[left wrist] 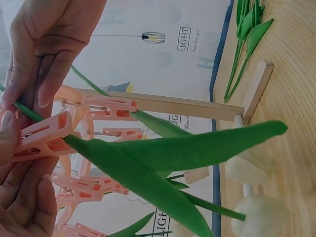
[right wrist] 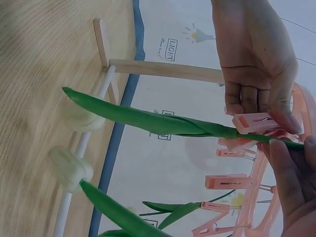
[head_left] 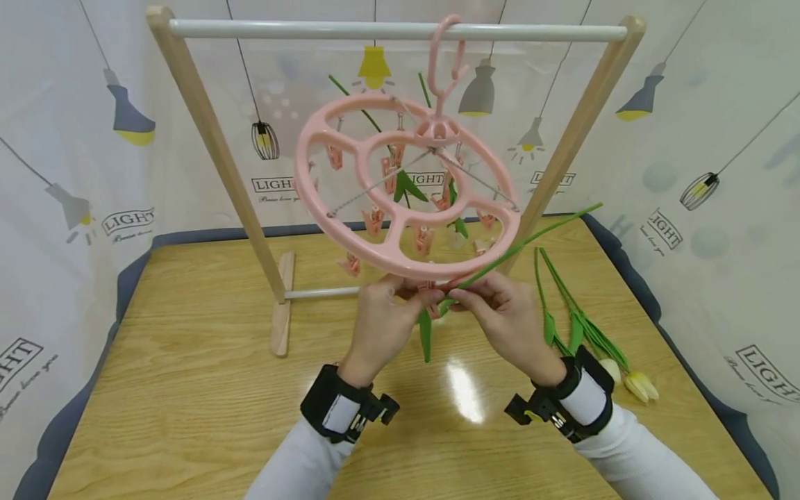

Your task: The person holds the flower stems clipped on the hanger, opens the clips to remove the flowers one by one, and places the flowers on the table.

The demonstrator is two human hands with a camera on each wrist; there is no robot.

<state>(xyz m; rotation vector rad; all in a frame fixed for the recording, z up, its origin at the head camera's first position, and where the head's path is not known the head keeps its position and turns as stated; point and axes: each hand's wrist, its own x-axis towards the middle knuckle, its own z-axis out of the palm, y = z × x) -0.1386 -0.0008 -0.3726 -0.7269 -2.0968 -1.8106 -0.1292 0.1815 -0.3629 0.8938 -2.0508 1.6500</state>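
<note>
A pink round clip hanger hangs by its hook from a white bar. At its near rim my left hand pinches a pink clothespin between thumb and fingers. Beside it my right hand pinches the green stem of a tulip, which slants up to the right. The stem passes through the clothespin's jaws, with its leaves hanging below. White tulip heads show beneath the leaves in the left wrist view. Other clothespins dangle from the hanger, some gripping tulip stems.
Several loose tulips lie on the wooden table at the right, blossoms toward me. Wooden posts carry the white bar. A lower white rod joins the stand's feet. Behind hangs a lamp-patterned cloth.
</note>
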